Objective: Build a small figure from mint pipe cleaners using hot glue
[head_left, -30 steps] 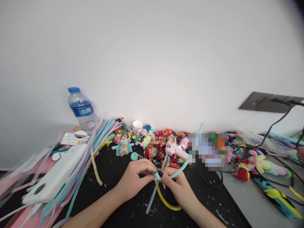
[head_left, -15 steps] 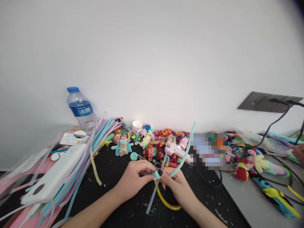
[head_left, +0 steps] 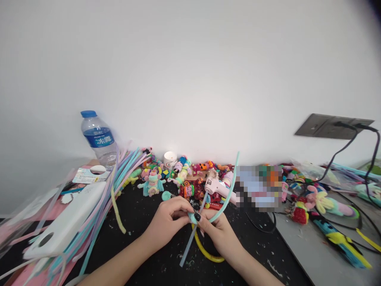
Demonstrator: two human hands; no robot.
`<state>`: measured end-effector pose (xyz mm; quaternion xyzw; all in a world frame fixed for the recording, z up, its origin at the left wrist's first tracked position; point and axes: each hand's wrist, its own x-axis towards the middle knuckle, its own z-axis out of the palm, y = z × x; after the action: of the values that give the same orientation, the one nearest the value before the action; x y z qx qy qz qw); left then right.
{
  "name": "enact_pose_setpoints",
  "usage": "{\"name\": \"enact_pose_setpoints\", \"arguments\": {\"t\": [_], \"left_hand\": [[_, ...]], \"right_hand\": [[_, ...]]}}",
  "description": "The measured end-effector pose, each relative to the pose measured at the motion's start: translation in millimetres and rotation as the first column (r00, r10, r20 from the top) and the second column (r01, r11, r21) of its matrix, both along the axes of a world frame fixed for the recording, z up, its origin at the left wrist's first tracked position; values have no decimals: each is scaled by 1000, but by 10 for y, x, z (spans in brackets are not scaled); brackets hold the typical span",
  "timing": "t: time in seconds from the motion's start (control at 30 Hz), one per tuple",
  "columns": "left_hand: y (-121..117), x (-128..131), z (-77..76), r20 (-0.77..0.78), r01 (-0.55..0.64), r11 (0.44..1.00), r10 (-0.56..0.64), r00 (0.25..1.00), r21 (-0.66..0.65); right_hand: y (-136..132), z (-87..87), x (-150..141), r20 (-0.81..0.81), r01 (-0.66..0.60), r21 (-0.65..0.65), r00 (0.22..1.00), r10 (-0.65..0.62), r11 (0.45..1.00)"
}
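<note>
Fingers of the left hand are drawn in to a pinch, and the rolled end of a mint strip is gripped there, met from the right by the tightly bent thumb and fingers of the right hand. The exact contact is masked by knuckles. The strip's loose end is arched upward toward the far right. A translucent stick is covered midway by the hands; a yellow tube is partly hidden at the right hand. Farther off, the glue gun is crossed by the strip, its handle lost in a pixelated patch.
</note>
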<state>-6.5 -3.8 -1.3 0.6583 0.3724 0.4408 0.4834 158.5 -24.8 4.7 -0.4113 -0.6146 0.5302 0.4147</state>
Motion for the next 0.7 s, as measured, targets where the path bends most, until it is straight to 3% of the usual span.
{"name": "enact_pose_setpoints", "arguments": {"t": [0.23,0.5,0.7], "left_hand": [[3,-25,3,59,18,999,-20,998,40],[-16,-35,14,55,86,996,-87,995,25],[-32,-25,22,28,47,999,-47,998,29]], "right_hand": [[-16,-44,17,-44,28,-46,999,-30,999],[0,-16,22,106,89,61,990,-95,994],[-8,-41,20,183,50,98,981,-67,994]]}}
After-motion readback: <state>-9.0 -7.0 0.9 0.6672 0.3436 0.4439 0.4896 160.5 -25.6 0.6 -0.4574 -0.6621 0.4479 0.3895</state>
